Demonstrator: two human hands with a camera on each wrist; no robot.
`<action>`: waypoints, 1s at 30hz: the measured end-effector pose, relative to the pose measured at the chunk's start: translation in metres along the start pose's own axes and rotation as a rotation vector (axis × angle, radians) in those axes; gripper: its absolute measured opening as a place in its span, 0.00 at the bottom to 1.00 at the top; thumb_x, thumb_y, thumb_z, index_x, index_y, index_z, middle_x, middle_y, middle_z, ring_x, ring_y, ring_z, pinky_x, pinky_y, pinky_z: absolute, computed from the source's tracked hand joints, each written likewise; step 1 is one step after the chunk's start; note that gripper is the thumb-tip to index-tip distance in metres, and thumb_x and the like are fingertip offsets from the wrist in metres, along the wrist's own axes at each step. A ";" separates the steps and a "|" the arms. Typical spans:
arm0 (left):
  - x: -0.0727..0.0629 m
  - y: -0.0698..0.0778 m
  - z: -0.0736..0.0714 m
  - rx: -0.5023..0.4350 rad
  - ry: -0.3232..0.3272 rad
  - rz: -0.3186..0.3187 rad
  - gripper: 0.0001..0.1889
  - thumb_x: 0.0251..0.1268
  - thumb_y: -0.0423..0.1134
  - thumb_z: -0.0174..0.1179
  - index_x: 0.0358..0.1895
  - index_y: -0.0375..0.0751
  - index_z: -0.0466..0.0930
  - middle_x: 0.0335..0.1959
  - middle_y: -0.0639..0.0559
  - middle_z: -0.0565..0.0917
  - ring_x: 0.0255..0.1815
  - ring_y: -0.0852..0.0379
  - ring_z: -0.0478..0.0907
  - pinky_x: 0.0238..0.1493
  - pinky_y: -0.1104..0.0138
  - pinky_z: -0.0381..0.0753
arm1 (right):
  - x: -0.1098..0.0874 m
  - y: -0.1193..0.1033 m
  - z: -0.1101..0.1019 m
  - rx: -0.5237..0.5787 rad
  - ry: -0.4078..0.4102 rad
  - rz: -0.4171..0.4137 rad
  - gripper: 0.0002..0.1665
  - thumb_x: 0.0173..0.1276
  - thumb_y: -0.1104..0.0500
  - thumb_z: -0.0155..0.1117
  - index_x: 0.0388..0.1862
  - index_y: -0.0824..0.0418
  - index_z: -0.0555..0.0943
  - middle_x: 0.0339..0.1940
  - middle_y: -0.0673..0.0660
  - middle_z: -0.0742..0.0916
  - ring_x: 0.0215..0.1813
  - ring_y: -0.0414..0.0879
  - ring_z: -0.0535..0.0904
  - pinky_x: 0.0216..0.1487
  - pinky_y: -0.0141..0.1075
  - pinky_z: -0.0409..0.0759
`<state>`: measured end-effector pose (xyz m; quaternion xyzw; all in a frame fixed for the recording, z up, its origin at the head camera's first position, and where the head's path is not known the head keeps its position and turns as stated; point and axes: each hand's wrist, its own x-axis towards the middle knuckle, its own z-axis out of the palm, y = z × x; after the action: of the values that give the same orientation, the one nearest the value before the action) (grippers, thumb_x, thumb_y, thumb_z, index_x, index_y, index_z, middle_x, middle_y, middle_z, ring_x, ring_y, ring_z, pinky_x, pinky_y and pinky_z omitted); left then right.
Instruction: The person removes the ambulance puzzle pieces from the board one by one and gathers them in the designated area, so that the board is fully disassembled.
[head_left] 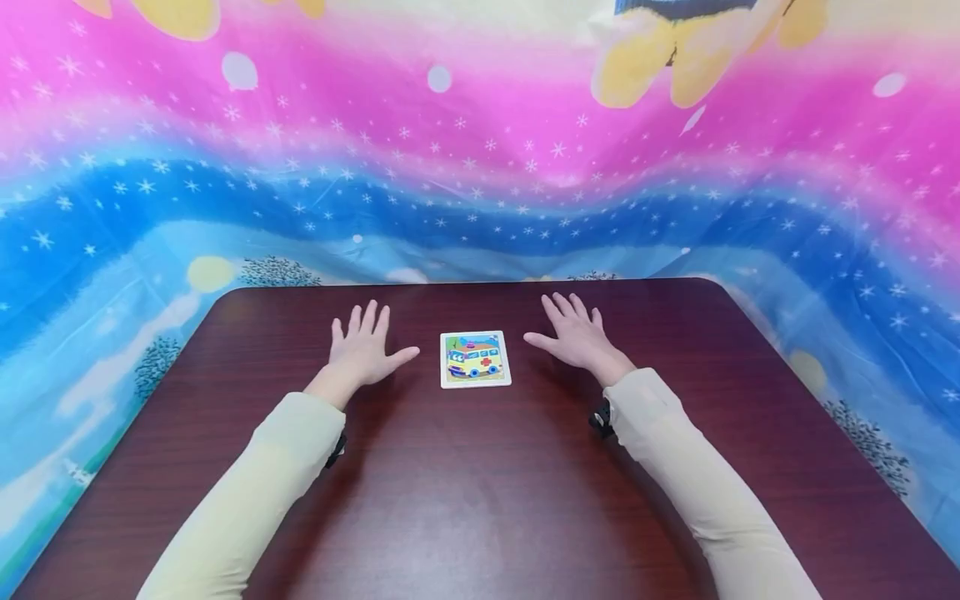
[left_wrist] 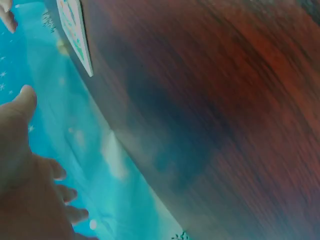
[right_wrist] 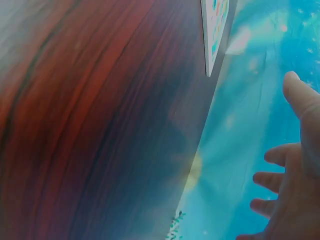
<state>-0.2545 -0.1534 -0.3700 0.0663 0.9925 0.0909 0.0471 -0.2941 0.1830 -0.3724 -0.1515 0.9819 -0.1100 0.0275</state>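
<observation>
A square picture puzzle (head_left: 476,360) with a white border lies flat on the dark wooden table, showing a yellow ambulance with a red cross. To its left, my left hand (head_left: 362,350) is spread over the table, palm down, thumb toward the picture. My right hand (head_left: 576,335) mirrors it on the other side, fingers spread and nothing held. In the left wrist view the picture's edge (left_wrist: 75,32) shows at the top, apart from the left hand (left_wrist: 30,180). The right wrist view has the picture's corner (right_wrist: 212,40) above and left of the right hand (right_wrist: 295,165).
The reddish-brown table (head_left: 480,500) has rounded far corners. Behind and beside it hangs a pink and blue cloth (head_left: 480,167) with snowflakes, close along the table's edges. Dark wrist straps (head_left: 600,418) peek out under the pale sleeves (head_left: 697,483).
</observation>
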 end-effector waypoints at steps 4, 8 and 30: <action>0.006 0.009 0.008 0.002 -0.017 0.082 0.48 0.61 0.64 0.48 0.72 0.35 0.38 0.73 0.37 0.40 0.71 0.39 0.35 0.65 0.43 0.34 | 0.006 -0.008 0.004 0.016 -0.023 -0.046 0.51 0.63 0.31 0.48 0.74 0.57 0.47 0.73 0.60 0.53 0.72 0.59 0.38 0.65 0.62 0.39; 0.012 0.018 0.016 0.019 -0.066 0.151 0.47 0.61 0.62 0.50 0.73 0.36 0.40 0.73 0.39 0.42 0.71 0.40 0.37 0.66 0.44 0.37 | 0.012 -0.017 0.010 0.035 -0.082 -0.106 0.49 0.64 0.34 0.50 0.74 0.57 0.48 0.74 0.59 0.53 0.72 0.58 0.39 0.65 0.61 0.40; 0.025 0.037 0.035 0.103 -0.316 0.300 0.40 0.66 0.59 0.46 0.73 0.41 0.44 0.73 0.46 0.46 0.72 0.46 0.40 0.67 0.49 0.42 | 0.021 -0.033 0.033 0.046 -0.346 -0.159 0.45 0.62 0.42 0.61 0.73 0.54 0.55 0.73 0.53 0.57 0.73 0.55 0.42 0.67 0.56 0.46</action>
<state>-0.2711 -0.1081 -0.3994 0.2288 0.9552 0.0346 0.1845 -0.3016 0.1388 -0.3971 -0.2447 0.9447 -0.1067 0.1905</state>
